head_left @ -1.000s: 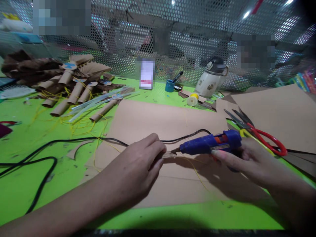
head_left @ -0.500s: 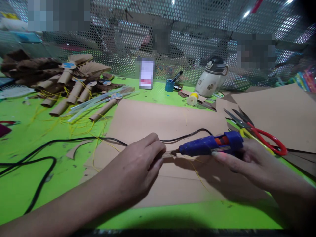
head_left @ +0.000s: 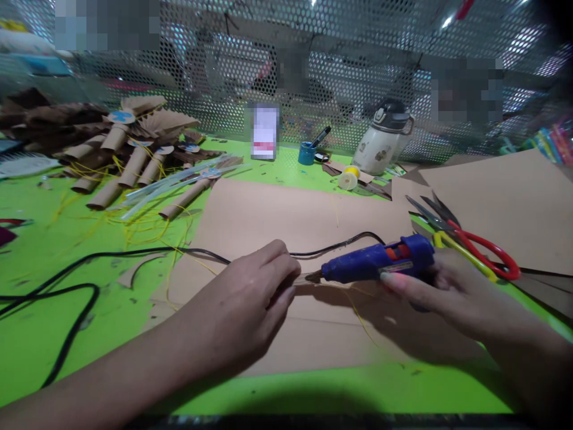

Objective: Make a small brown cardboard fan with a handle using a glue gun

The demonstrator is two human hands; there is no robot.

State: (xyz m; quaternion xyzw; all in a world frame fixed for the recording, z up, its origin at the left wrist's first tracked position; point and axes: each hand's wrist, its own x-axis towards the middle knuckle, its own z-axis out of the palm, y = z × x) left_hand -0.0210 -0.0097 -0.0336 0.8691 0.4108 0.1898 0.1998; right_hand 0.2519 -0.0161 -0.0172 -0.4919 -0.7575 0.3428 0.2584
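My right hand (head_left: pixel 447 286) is closed round a blue hot glue gun (head_left: pixel 380 260), whose nozzle points left. The nozzle tip meets a thin brown paper piece (head_left: pixel 307 278) just beside the fingers of my left hand (head_left: pixel 264 286). Those fingers are curled and pinch the piece; most of it is hidden behind them. A yellow string (head_left: pixel 358 310) trails from under the nozzle onto the large brown paper sheet (head_left: pixel 286 215) below both hands. The black cord (head_left: pixel 134 252) runs across the sheet behind my left hand.
Rolled paper tubes (head_left: pixel 134 167) with yellow strings and clear glue sticks (head_left: pixel 174 179) lie at the left. Red and yellow-handled scissors (head_left: pixel 483 251) rest at the right. Behind stand a phone (head_left: pixel 264 131), a blue jar (head_left: pixel 307 153), a yellow spool (head_left: pixel 348 177) and a bottle (head_left: pixel 380 143).
The glue gun in my right hand has shifted slightly left, its nozzle closer to my left fingers. My left hand has kept nearly the same place and pinch.
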